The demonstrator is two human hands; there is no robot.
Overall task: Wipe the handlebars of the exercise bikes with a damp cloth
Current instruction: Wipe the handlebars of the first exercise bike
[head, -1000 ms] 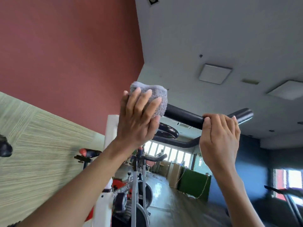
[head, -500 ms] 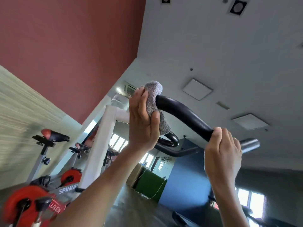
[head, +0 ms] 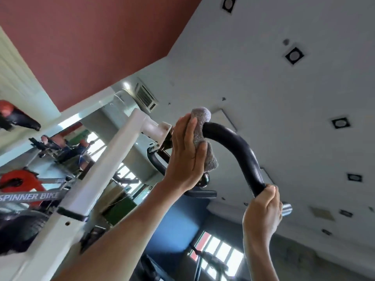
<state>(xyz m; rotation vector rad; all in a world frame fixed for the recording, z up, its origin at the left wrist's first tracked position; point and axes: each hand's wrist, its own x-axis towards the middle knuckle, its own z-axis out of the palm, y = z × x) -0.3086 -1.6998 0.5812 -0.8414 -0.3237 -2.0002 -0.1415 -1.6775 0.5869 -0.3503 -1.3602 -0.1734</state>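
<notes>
Gym: row of spin bikes (head: 30, 191) labelled "SPINNER BIKE", red flywheels, mirror wall, recessed ceiling lights (head: 294, 55).

The left hand (head: 186, 155) and right hand (head: 262, 209) are bare, and so are both forearms (head: 121, 230).

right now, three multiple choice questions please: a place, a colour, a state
1. Where is the cloth? A on the floor; B wrapped on the handlebar near the white stem; C on a saddle.
2. The cloth's colour? A grey; B red; C green.
3. The right hand? A hangs open; B holds the cloth; C grips the handlebar's far end.
Key: 1 B, the left hand grips it round the handlebar there; 2 A, it looks grey; 3 C, it is curled round the handlebar.
</notes>
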